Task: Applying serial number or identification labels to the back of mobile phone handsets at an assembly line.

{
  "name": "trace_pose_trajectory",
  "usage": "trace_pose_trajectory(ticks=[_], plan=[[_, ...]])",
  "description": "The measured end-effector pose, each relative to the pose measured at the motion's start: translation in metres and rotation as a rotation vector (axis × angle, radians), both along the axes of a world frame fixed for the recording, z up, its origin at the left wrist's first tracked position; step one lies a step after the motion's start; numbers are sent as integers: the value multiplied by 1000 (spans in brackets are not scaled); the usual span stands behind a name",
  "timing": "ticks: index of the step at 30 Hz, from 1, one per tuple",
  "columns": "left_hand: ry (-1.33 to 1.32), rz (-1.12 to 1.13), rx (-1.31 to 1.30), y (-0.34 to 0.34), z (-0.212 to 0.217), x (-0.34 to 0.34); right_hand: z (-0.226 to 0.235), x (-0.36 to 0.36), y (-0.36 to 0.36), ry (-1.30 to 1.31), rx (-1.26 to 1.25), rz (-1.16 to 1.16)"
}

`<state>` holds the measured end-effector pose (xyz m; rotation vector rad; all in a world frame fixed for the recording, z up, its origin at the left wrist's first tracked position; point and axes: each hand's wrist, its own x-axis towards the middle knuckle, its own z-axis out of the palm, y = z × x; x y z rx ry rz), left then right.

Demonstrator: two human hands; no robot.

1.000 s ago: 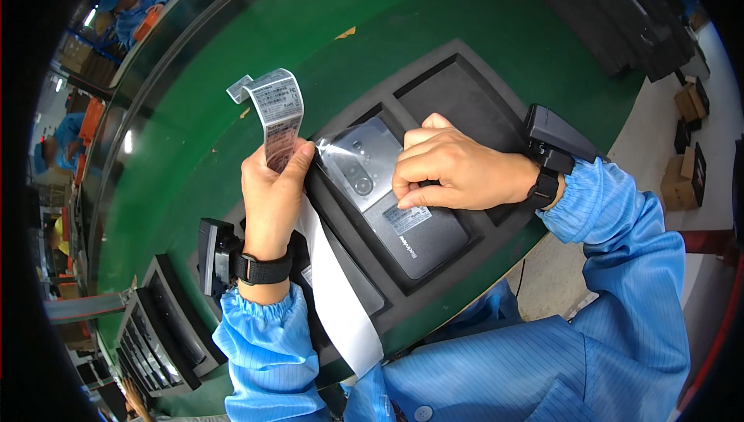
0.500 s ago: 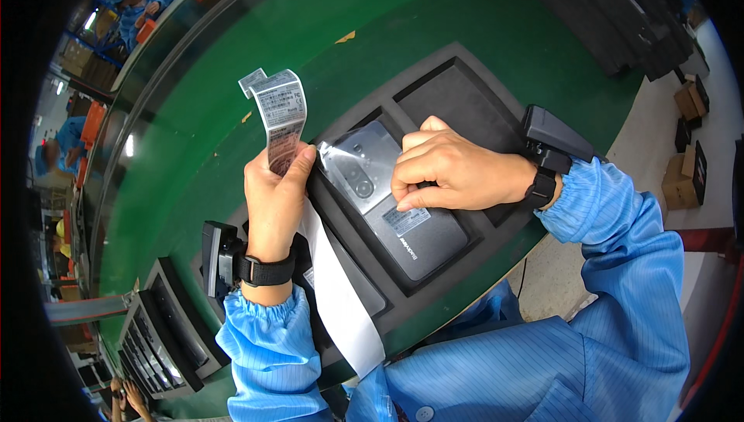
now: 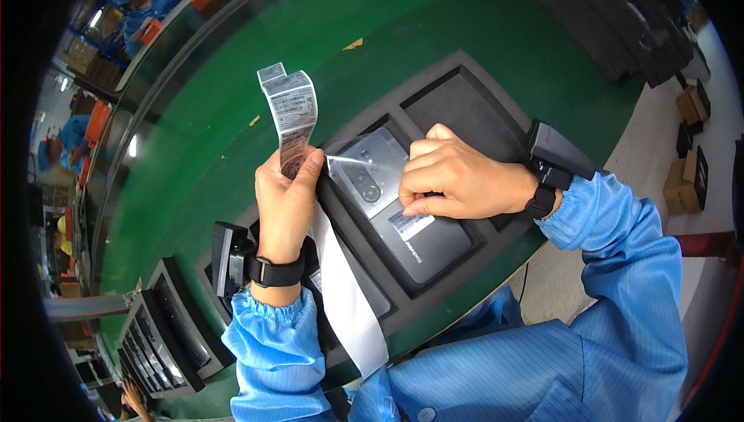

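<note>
My left hand (image 3: 285, 197) is closed on a strip of printed labels (image 3: 293, 108), its thumb on top. The strip curls up above the hand; its white backing (image 3: 349, 313) hangs down toward my lap. A dark grey smartphone (image 3: 438, 255) lies back up in a black foam tray (image 3: 496, 85). Clear film (image 3: 364, 160) covers its camera end, with one corner lifted beside my left thumb. A printed label (image 3: 411, 224) sits on the phone's lower back. My right hand (image 3: 453, 178) is closed over the phone between film and label; its fingertips' hold is hidden.
Another dark phone (image 3: 368, 286) lies in the tray under the backing strip. A second foam tray (image 3: 159, 337) with several dark devices stands at lower left. Black foam pieces (image 3: 612, 19) are stacked at far right. Cardboard boxes (image 3: 686, 182) stand on the floor. Co-workers in blue (image 3: 151, 7) sit across the line.
My left hand and the label strip have moved slightly right, closer to the phone. The lifted film edge looks more creased. My right hand has shifted slightly right and down.
</note>
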<state>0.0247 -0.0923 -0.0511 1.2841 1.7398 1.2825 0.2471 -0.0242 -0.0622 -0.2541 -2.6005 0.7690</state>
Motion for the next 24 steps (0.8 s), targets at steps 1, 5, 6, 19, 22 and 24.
trace_pose_trajectory(ticks=[1,5,6,19,22,24], plan=[[2,5,3,-2,1,0,1,-1,-2,13,34,0],[22,26,-3,3,-5,2,6,-1,-8,-60,296,-42],[40,30,0,4,-6,3,8,-2,-10,-62,298,-44],[-2,5,62,9,-10,-4,20,-3,-26,-256,614,-235],[-57,-110,36,2,4,-7,33,-9,-16,-94,723,-242],[-149,-349,-260,-18,32,1,54,-7,-3,213,499,-456]])
